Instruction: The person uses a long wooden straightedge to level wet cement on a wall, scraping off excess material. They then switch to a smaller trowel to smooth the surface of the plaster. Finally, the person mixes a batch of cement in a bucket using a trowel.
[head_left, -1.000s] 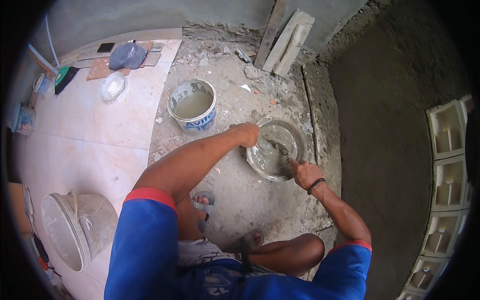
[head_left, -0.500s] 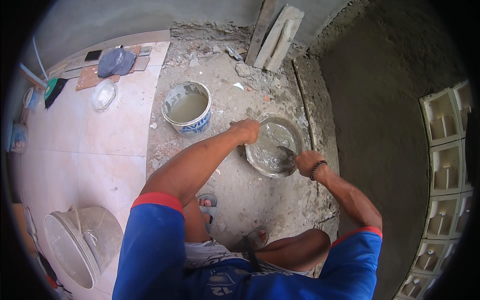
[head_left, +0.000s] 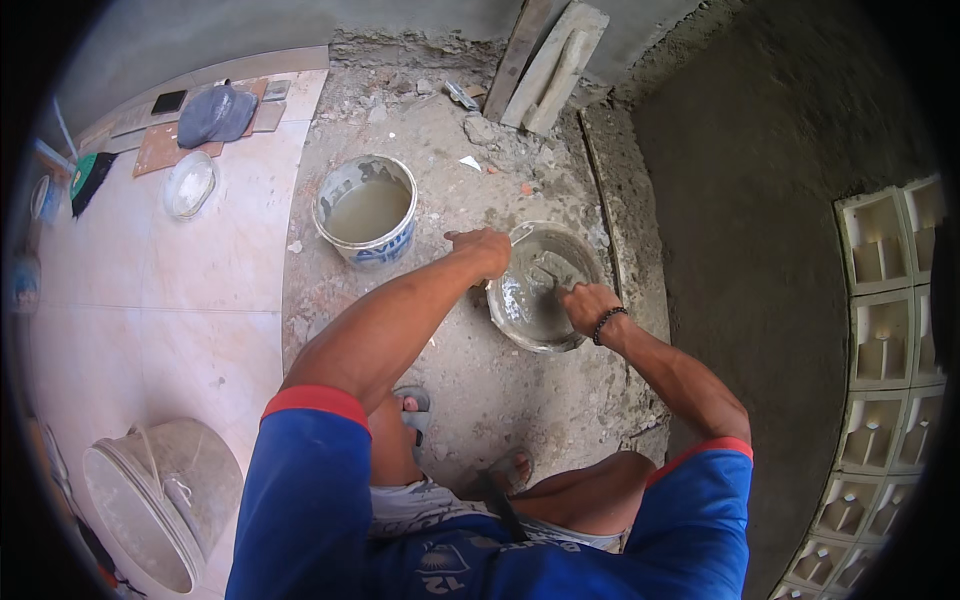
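A round bucket of wet grey mortar stands on the rough ground in front of me. My left hand grips its left rim, one finger sticking out to the left. My right hand, with a dark beaded bracelet at the wrist, is closed around a trowel over the right part of the bucket. The trowel's blade is mostly sunk in the mortar. Left of the bucket, a larger white bucket holds cloudy grey water.
Wooden boards, one a float with a handle, lean on the back wall. Tiled floor at left carries a tipped bucket, a small bowl, a cap and a broom. Vent blocks line the right wall.
My right hand has moved left and slightly up over the bucket, taking the trowel deeper into the mortar, so less of its blade shows. My left hand stays at the rim.
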